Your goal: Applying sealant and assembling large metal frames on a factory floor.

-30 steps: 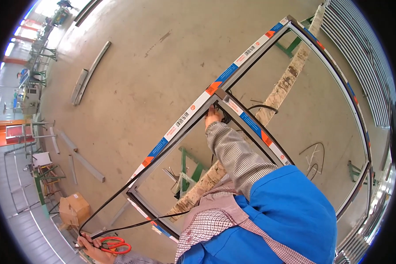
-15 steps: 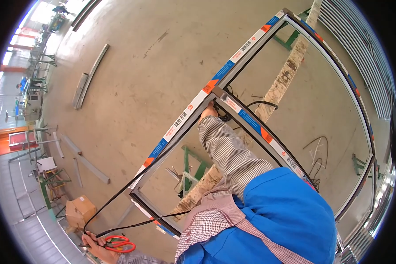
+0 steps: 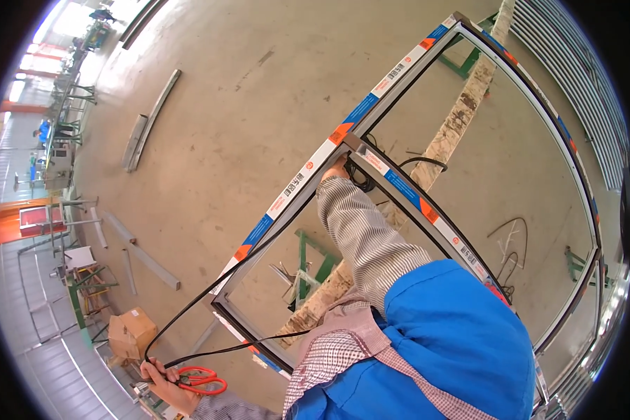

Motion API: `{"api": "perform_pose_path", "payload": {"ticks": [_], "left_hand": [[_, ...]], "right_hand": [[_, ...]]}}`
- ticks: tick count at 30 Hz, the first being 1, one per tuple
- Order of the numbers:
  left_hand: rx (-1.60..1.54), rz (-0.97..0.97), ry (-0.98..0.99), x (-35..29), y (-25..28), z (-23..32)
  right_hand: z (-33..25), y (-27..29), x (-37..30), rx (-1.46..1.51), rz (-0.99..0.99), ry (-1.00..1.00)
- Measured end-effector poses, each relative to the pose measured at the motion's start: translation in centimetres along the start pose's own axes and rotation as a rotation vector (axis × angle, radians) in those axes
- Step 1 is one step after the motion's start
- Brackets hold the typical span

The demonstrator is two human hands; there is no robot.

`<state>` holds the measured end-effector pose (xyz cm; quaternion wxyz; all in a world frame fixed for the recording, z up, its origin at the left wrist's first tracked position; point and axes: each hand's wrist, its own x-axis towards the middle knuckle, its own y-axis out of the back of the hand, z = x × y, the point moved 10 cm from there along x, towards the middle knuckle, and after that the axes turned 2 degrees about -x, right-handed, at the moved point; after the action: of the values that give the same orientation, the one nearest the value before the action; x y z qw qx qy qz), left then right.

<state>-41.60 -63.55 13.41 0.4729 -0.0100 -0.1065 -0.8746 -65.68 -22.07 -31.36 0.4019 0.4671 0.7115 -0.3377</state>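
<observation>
My left hand (image 3: 169, 389), low at the left, is closed round a black rubber strip (image 3: 210, 294) and a pair of red-handled scissors (image 3: 204, 379). From there one length of strip slants up to the window frame (image 3: 289, 194); another runs back toward my body. My right hand (image 3: 336, 170) is at the inner corner where the frame's side meets its crossbar (image 3: 411, 192). Its fingers look bunched together, but their tips and whatever is in them are hidden. Coiled black strip (image 3: 359, 178) hangs beside that hand, below the crossbar.
Stained beams (image 3: 462, 112) and green stands (image 3: 315, 262) are under the frame. Long metal profiles (image 3: 574, 84) are stacked at the far right. A cardboard box (image 3: 131, 333) stands beyond my left hand. Loose profiles (image 3: 150, 119) and thin black strip (image 3: 514, 255) lie on the floor.
The whole view has shifted slightly. My left hand, with the scissors and strip, appears a little higher and further right. My right hand stays at the same frame corner.
</observation>
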Motion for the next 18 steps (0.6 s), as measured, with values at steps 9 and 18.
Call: {"api": "perform_pose_path", "payload": {"ticks": [9, 18], "left_hand": [[0.022, -0.095, 0.03, -2.0, 0.6, -1.5], [-0.05, -0.185, 0.175, -4.6, -1.1, -5.0]], "right_hand": [[-0.4, -0.2, -4.6, -0.493, -0.224, 0.261], [3.0, 5.3, -10.7, -0.676, -0.296, 0.562]]}}
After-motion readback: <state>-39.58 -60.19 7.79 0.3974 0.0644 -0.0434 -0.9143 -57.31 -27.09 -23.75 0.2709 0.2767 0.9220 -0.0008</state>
